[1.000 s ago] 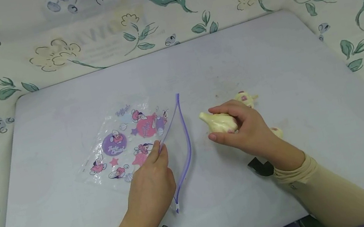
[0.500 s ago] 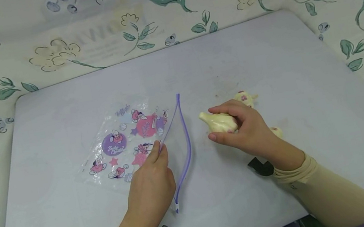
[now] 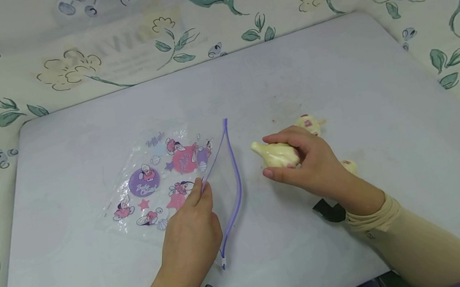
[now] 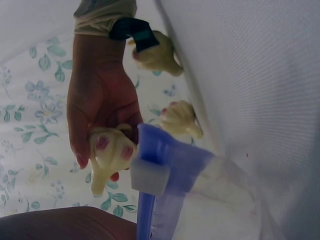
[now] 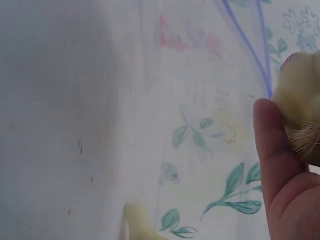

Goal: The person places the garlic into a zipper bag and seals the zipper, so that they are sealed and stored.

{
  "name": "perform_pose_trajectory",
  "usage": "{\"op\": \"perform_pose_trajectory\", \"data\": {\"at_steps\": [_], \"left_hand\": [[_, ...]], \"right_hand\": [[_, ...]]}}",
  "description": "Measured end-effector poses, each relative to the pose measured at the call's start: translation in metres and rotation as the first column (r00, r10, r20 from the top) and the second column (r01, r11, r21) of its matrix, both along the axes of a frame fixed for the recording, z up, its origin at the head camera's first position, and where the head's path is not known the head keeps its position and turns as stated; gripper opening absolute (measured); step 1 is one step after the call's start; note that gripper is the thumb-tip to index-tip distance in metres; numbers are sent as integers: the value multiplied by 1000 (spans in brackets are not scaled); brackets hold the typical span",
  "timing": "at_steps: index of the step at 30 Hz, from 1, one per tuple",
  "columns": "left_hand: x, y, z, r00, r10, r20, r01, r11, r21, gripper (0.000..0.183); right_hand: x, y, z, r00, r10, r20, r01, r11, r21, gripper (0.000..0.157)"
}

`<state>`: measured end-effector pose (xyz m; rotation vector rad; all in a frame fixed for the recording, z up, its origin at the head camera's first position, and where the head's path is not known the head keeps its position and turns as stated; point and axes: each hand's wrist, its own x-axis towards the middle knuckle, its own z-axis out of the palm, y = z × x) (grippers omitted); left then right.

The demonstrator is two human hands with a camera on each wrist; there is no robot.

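My left hand pinches the near side of a clear zip bag's mouth between thumb and fingers. The zip bag lies flat with pink and purple prints. Its purple zip strip bows away on the right, so the mouth gapes. A white slider sits at one end of the strip. To the right of the bag, my right hand grips a pale garlic bulb, stem pointing left towards the mouth. Purple patches and a tuft of roots show on the garlic bulb. The bulb is outside the bag.
Two more garlic bulbs lie on the white table: one bulb beyond my right hand, another bulb partly hidden behind the wrist. Black straps show at both wrists. A floral cloth rises behind the table.
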<state>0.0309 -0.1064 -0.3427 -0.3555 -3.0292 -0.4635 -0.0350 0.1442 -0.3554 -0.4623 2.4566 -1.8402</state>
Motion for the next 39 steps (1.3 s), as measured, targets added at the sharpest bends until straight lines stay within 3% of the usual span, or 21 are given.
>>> {"op": "perform_pose_trajectory", "data": {"at_steps": [39], "left_hand": [[1,0,-3,1000,-7,-26,7,1000,0,47]], "right_hand": [[1,-1,0,1000,3,0,-3,1000,4,55]]}}
